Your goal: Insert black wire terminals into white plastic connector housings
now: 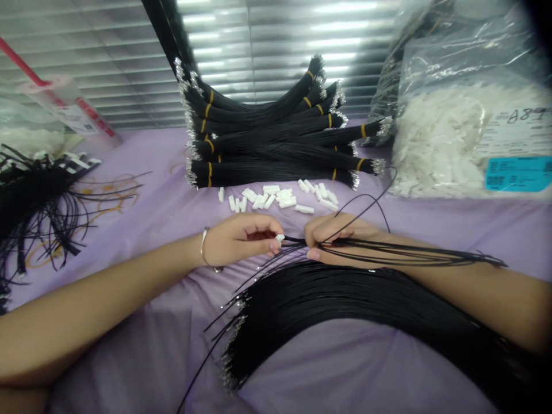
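My left hand [244, 238] is closed in a pinch on a small white plastic connector [280, 237]. My right hand [336, 236] is closed on several thin black wires [414, 253] that trail off to the right over my forearm. The wire ends meet the connector between the two hands. A thick loose bundle of black wires [345, 310] with metal terminal tips lies just below both hands. Several loose white connectors [280, 198] lie scattered just beyond my hands.
A stack of black wire bundles [276, 144] tied with yellow bands sits at the back. A clear bag of white connectors [452, 138] with a blue label stands at right. Finished wired pieces [38, 201] lie at left. A purple cloth [142, 230] covers the table.
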{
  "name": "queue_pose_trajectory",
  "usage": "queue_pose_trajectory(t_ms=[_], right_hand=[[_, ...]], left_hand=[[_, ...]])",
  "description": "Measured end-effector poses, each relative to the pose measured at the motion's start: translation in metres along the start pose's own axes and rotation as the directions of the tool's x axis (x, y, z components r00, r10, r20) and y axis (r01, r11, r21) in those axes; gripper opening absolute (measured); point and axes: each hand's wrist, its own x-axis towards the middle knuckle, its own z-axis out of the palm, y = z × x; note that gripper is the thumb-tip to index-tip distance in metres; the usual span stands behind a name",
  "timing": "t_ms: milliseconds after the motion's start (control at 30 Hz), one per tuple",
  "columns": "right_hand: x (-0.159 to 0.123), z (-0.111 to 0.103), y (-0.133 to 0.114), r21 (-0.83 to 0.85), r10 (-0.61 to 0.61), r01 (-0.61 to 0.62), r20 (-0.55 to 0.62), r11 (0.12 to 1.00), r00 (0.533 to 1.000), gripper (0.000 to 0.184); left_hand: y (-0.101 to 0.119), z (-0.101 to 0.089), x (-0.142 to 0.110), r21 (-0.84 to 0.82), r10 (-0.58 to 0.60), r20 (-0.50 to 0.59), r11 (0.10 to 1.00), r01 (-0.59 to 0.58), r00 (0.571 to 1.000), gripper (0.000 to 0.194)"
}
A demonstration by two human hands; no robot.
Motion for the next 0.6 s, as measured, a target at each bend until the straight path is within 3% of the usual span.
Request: queue_pose_trajectory(t_ms=[600], right_hand=[[-0.0013, 0.0042, -0.0025, 0.028, 0.008, -0.006, -0.067, 1.000, 0.998, 0.034]], left_hand=[[-0.0020, 0.0011, -0.0004, -0.109, -0.058, -0.049, 0.993, 0.052, 0.997, 0.016]])
